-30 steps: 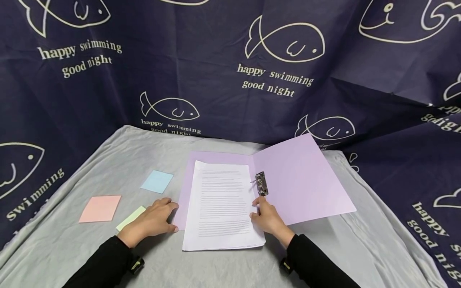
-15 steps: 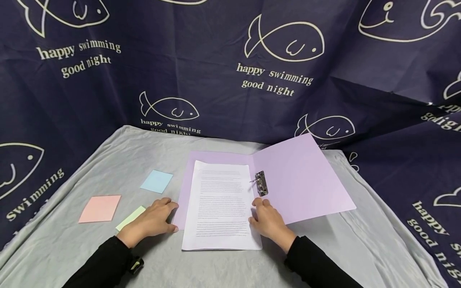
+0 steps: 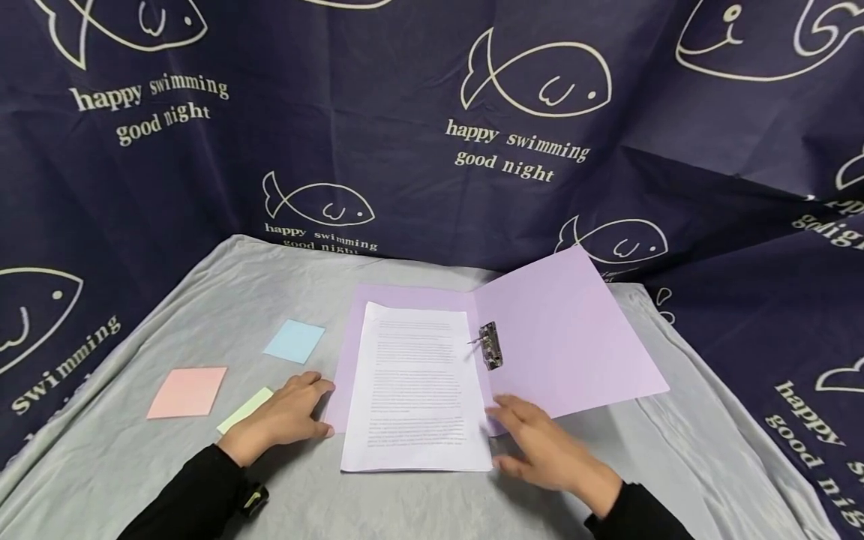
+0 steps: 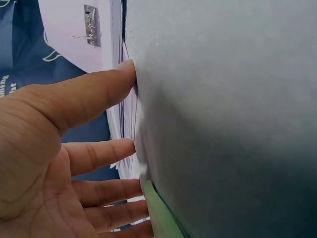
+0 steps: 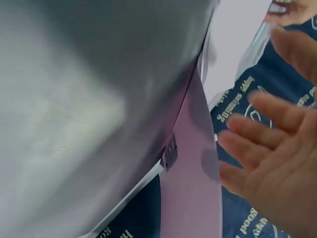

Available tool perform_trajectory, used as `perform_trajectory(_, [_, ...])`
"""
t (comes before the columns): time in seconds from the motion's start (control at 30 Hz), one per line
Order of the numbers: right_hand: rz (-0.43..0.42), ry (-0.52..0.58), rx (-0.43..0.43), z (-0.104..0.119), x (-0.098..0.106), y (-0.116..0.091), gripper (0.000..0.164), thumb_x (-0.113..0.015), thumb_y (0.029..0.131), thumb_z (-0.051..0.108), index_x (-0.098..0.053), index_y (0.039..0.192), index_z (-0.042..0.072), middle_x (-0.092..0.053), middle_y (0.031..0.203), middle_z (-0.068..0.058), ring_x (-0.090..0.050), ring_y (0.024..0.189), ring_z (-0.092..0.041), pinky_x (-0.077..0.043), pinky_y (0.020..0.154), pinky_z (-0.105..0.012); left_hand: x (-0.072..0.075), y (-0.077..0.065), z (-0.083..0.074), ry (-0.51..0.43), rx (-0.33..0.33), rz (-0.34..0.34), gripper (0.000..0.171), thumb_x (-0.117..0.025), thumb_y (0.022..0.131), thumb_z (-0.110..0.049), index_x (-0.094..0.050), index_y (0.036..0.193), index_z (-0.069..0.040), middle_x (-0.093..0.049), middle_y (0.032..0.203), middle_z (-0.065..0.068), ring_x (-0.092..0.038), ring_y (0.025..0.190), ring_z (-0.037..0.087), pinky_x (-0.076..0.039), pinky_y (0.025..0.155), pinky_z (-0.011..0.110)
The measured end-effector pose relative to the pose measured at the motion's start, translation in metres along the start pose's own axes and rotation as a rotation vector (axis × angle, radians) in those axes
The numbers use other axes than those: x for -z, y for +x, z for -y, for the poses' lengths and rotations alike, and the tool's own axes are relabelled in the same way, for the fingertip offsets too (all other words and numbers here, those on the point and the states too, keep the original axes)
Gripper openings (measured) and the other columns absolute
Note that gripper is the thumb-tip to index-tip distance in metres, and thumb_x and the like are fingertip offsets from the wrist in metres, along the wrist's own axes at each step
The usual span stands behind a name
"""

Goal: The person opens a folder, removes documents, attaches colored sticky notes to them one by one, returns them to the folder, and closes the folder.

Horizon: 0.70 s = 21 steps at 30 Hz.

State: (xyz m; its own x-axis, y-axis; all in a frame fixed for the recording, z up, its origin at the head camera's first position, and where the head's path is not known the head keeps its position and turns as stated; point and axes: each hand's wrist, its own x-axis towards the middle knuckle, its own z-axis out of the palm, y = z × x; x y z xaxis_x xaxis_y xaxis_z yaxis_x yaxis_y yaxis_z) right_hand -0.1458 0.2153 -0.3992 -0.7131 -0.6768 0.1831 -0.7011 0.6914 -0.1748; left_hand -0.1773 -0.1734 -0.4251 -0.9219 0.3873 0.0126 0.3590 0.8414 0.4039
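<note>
An opened lilac folder [image 3: 567,337] lies on the grey cloth, its right cover raised at a slant. A metal clip [image 3: 490,346] with a prong sits near its fold. Over the left cover lies a stack of printed paper [image 3: 418,390], reaching past the folder's near edge. My left hand [image 3: 286,409] rests at the folder's left edge, and in the left wrist view its straight thumb and fingertips [image 4: 128,74] touch that edge. Beside the stack's lower right edge is my right hand [image 3: 540,442], fingers extended and holding nothing.
A blue sticky-note pad [image 3: 294,341] and a pink one [image 3: 187,392] lie to the left. A green pad [image 3: 244,409] is partly hidden under my left hand. Behind the table hangs a dark blue curtain [image 3: 418,135] with fish drawings.
My right hand has left the paper's right edge below the clip and moved right and toward me, its fingers spreading. The stack's right edge looks more even. My left hand stays put.
</note>
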Motion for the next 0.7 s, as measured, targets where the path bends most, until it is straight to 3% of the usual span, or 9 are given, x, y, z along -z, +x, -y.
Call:
perform_trajectory(0.13, [0.128, -0.018, 0.027, 0.006, 0.001, -0.021, 0.071, -0.081, 0.067, 0.035, -0.056, 0.123, -0.001, -0.047, 0.130, -0.025, -0.042, 0.120, -0.041, -0.031, 0.092, -0.060, 0.000, 0.002, 0.000, -0.013, -0.002, 0.004, 0.059, -0.081, 0.066, -0.021, -0.060, 0.114, 0.005, -0.047, 0.122, 0.029, -0.045, 0.110, 0.044, -0.038, 0.088, 0.049])
perform_trajectory(0.27, [0.289, 0.034, -0.046, 0.009, -0.001, -0.032, 0.077, -0.083, 0.062, 0.037, -0.056, 0.126, 0.004, -0.040, 0.137, -0.024, -0.032, 0.127, -0.042, -0.026, 0.092, -0.064, 0.000, 0.002, -0.001, -0.016, 0.000, 0.011, 0.059, -0.082, 0.065, -0.021, -0.060, 0.113, 0.005, -0.048, 0.121, 0.028, -0.045, 0.110, 0.043, -0.039, 0.087, 0.049])
perform_trajectory(0.33, [0.328, 0.050, -0.074, 0.009, -0.002, -0.034, 0.077, -0.085, 0.060, 0.036, -0.057, 0.126, 0.005, -0.038, 0.139, -0.023, -0.029, 0.129, -0.042, -0.026, 0.091, -0.066, 0.001, 0.001, -0.001, -0.016, 0.002, 0.017, 0.059, -0.082, 0.065, -0.021, -0.060, 0.113, 0.004, -0.048, 0.121, 0.027, -0.045, 0.109, 0.043, -0.039, 0.087, 0.048])
perform_trajectory(0.7, [0.331, 0.037, -0.079, 0.008, -0.006, -0.030, 0.077, -0.086, 0.056, 0.033, -0.059, 0.122, 0.005, -0.039, 0.138, -0.024, -0.031, 0.127, -0.043, -0.034, 0.088, -0.063, 0.008, 0.001, 0.003, -0.029, -0.001, 0.030, 0.061, -0.082, 0.067, -0.027, -0.059, 0.116, 0.002, -0.047, 0.123, 0.028, -0.044, 0.111, 0.043, -0.039, 0.087, 0.051])
